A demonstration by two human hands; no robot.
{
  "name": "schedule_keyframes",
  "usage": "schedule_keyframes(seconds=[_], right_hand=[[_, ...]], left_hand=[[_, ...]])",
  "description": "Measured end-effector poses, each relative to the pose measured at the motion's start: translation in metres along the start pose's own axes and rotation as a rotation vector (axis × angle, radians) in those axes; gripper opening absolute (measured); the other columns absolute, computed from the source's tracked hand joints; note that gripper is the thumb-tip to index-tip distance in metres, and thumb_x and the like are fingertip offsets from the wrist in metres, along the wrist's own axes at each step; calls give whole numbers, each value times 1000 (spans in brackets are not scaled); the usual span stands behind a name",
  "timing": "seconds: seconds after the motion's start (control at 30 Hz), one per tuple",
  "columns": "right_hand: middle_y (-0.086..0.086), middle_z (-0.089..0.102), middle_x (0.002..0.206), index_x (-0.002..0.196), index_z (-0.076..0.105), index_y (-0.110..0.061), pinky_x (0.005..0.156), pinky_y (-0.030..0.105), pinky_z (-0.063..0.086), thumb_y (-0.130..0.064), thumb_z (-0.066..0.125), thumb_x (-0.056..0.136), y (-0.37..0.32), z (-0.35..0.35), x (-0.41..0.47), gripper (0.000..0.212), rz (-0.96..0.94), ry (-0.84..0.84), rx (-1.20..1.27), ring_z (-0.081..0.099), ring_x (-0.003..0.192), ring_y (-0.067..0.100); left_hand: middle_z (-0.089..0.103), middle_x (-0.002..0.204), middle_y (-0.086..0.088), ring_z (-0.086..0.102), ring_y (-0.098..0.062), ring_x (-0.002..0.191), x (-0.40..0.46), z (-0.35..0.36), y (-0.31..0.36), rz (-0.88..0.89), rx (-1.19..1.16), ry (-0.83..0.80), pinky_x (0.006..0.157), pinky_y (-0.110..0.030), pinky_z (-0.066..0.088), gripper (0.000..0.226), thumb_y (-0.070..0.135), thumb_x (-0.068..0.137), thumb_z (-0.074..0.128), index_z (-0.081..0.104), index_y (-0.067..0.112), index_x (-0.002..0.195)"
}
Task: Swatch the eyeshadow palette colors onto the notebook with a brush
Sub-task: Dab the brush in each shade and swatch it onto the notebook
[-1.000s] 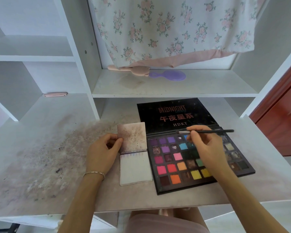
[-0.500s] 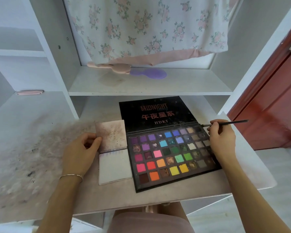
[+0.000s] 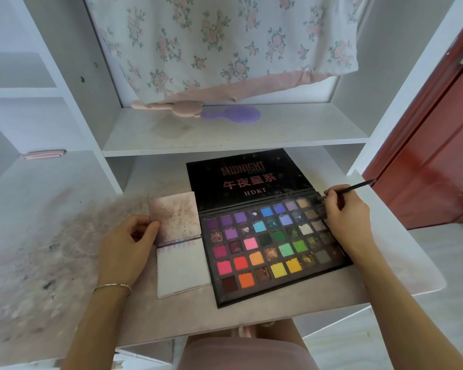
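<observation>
1. Head view: A person seated at a white desk (image 3: 318,297) works over an open eyeshadow palette (image 3: 274,249) lying near the desk's front edge, right of centre, its black lid (image 3: 247,177) folded flat toward the back and printed "MIDNIGHT" and "HDKT".
2. The right hand (image 3: 345,212) rests over the palette's back right corner, fingers curled and pinching a thin dark brush (image 3: 354,186); the handle points up and right toward the desk's right edge, and the bristle end sits at the pans in that corner, too blurred to tell which one it touches.
3. A small notebook (image 3: 181,244) lies open just beside the palette's left edge, its upper cover stained with powder and a row of faint purple marks along the top of the white lower page.
4. The left hand (image 3: 129,249), a thin bracelet (image 3: 112,287) at the wrist, holds the notebook's left edge, thumb pressed on the upper cover and fingers curled beneath.
5. Dark powder smudges (image 3: 46,257) cover the desk's left side.
6. On the shelf (image 3: 292,134) behind, a pink comb (image 3: 169,108) and a purple brush-shaped item (image 3: 233,114) lie under a hanging floral cloth (image 3: 217,41).
</observation>
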State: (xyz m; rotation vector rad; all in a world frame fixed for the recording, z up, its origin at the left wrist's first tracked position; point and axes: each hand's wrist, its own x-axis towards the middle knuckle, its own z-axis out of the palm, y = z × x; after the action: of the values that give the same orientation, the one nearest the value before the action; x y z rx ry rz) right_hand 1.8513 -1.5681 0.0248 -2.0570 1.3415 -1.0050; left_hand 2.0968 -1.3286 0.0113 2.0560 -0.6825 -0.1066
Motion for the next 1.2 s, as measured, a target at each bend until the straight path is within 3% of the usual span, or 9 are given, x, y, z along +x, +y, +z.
schedule_keyframes(seconds=[0.33, 0.5, 0.6, 0.8, 0.9, 1.03, 1.2], right_hand=[[-8, 51, 68, 87, 52, -14, 53, 12, 32, -17, 41, 94, -2, 0, -2, 13, 4, 18, 20, 49, 61, 1], [-11, 56, 70, 86, 52, -17, 51, 5, 43, -16, 42, 94, -19, 4, -16, 12, -30, -11, 195, 58, 64, -6], [-7, 60, 72, 81, 49, -25, 50, 6, 45, -14, 43, 93, -41, 10, -30, 17, -21, -103, 382, 61, 69, -8], [-5, 64, 66, 79, 51, -25, 61, 17, 51, -8, 48, 90, -90, 36, -73, 21, -121, -340, 562, 62, 65, 6], [0, 66, 69, 78, 51, -27, 64, 29, 54, -17, 51, 90, -102, 53, -90, 15, -120, -478, 515, 64, 68, 13], [6, 66, 72, 78, 49, -27, 61, 29, 52, -21, 52, 89, -108, 67, -95, 13, -141, -558, 411, 61, 66, 17], [6, 66, 73, 79, 49, -26, 60, 29, 52, -21, 52, 89, -108, 71, -93, 12, -163, -558, 340, 61, 66, 15]], left_hand=[[61, 73, 3, 54, -12, 69, 0, 0, 1, 10, 5, -10, 61, -18, 37, 3, 18, 85, 63, 63, 19, 82], [62, 71, 8, 54, -2, 69, 0, -1, 0, 15, -7, -8, 60, -15, 35, 8, 17, 84, 64, 63, 22, 78], [60, 69, 15, 54, 1, 69, -1, -1, 1, 16, -6, -9, 59, -14, 34, 10, 17, 84, 63, 62, 24, 77], [60, 71, 17, 55, 1, 71, -1, -1, 2, 2, -9, -22, 59, -13, 35, 6, 19, 85, 62, 64, 23, 81], [62, 71, 15, 57, 0, 70, -1, -2, 2, -13, -20, -24, 58, -12, 36, 4, 18, 85, 63, 66, 21, 83], [62, 71, 15, 56, 1, 70, -2, -3, 3, -19, -31, -27, 57, -4, 36, 7, 18, 84, 63, 64, 23, 81], [62, 71, 14, 58, -2, 70, -2, -3, 3, -24, -40, -29, 59, -8, 38, 9, 19, 84, 64, 62, 26, 78]])
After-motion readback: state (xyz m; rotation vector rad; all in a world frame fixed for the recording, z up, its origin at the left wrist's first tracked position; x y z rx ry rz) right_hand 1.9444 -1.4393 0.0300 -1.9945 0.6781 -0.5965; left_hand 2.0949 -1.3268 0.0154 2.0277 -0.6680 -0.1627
